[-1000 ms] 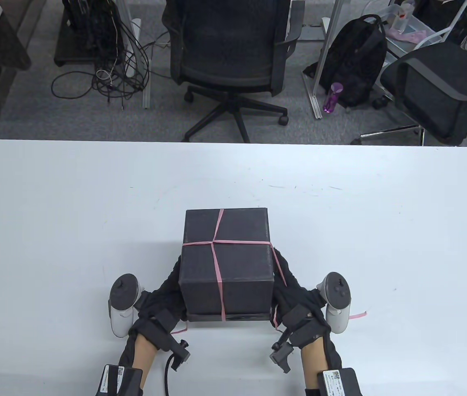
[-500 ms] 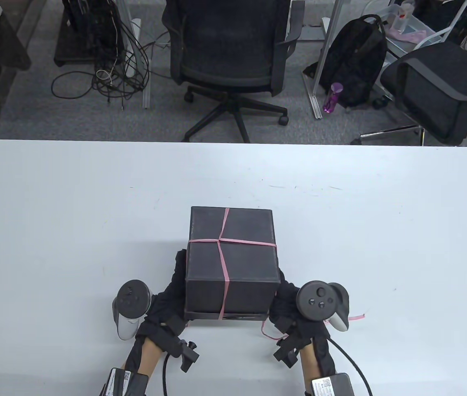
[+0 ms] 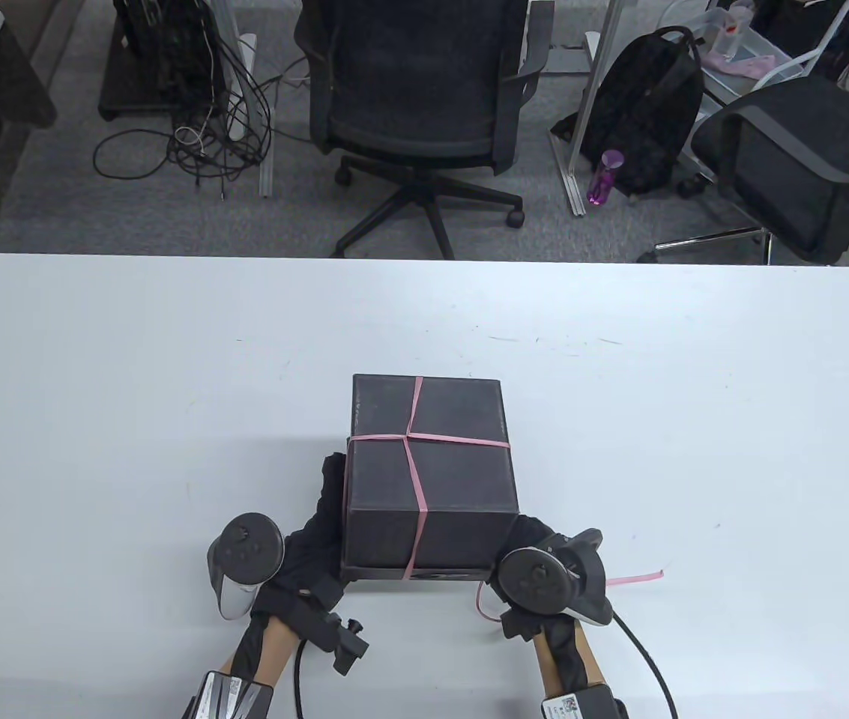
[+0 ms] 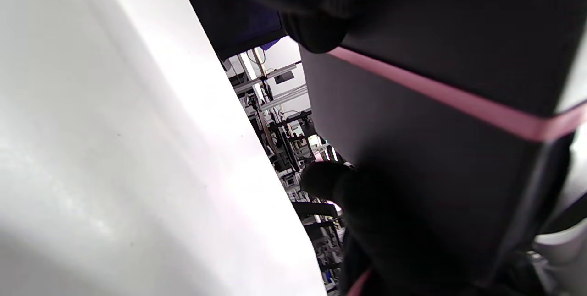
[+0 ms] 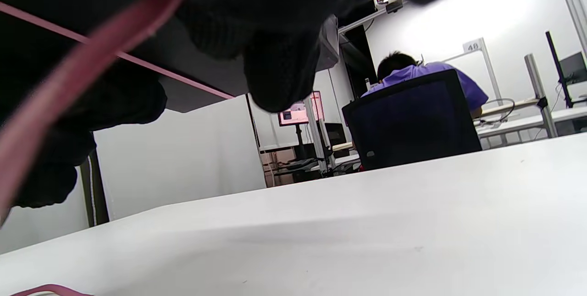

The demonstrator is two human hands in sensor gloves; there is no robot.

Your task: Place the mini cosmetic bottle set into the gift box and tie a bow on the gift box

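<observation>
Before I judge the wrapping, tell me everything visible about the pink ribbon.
The pink ribbon is thin, flat and matte. It crosses on top of the black gift box, one band running down the near face and another round the sides. No bow shows. A loose end lies on the white table beside the right hand, with a loop by that hand.

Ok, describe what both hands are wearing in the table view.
Both the left hand and right hand wear black sensor gloves. A dark-topped, grey-handled tracker sits on each. Black clamp-like modules sit at the wrists, black cables trail back, and label-bearing black boxes are strapped to the forearms.
</observation>
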